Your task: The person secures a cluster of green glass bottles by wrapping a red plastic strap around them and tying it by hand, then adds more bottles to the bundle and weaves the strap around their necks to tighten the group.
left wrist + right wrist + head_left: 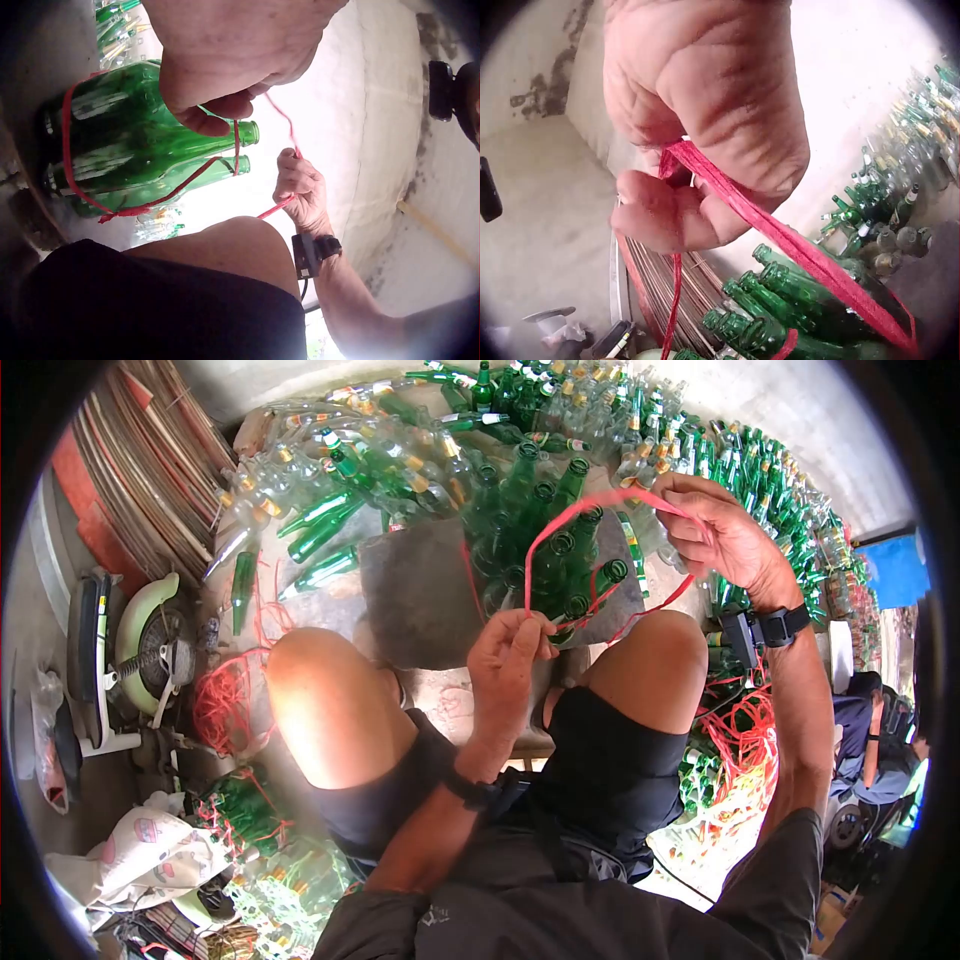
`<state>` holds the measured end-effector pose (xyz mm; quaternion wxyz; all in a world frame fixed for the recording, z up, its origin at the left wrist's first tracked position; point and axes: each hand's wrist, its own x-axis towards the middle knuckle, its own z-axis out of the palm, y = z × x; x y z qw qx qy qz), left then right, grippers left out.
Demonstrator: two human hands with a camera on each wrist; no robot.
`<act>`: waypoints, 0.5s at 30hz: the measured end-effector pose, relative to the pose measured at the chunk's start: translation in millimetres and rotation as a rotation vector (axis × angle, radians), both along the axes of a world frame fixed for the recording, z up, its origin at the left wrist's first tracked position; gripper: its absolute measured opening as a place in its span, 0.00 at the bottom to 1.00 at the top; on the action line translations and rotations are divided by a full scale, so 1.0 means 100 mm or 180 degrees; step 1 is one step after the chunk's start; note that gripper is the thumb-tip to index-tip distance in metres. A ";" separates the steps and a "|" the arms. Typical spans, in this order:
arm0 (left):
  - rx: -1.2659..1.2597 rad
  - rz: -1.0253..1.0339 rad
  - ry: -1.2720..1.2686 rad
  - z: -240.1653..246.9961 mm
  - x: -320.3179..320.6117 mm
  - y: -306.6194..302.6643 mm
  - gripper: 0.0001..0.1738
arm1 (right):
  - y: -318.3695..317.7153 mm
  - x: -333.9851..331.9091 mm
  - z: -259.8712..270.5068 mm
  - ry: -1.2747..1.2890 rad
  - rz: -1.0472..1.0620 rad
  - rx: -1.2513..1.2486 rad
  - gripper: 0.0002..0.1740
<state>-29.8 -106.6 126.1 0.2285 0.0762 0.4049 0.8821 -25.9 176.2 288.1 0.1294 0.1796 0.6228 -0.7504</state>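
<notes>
Between the knees, a cluster of green glass bottles (545, 510) stands upright on a dark slab (405, 600). A red plastic strap (69, 150) circles the bottles low down, with a knot (124, 214) at the side. My left hand (507, 660) pinches the red strap between thumb and fingers, close to the near bottle necks. Raised to the right, my right hand (715, 535) has its fingers curled round another length of red strap (780, 232). This length arches over the bottle tops between both hands.
Loose green and clear bottles (330, 510) cover the floor behind the slab. Red strap tangles lie left (225, 705) and right (745, 735). A wheel (150, 650) stands at the left, near stacked sheets (150, 470). White sacks (150, 850) lie lower left.
</notes>
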 end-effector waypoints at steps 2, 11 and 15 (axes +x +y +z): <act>0.0030 -0.0003 -0.0047 0.00 0.00 -0.01 0.06 | 0.03 0.02 0.07 -0.0111 0.0068 0.0289 0.12; 0.0062 0.0115 -0.0101 -0.02 0.00 0.00 0.06 | 0.00 -0.14 0.33 -0.0059 0.0956 0.2262 0.13; 0.0057 0.0162 -0.0114 -0.07 -0.02 0.01 0.06 | -0.01 -0.41 0.12 0.1111 0.1380 0.2964 0.13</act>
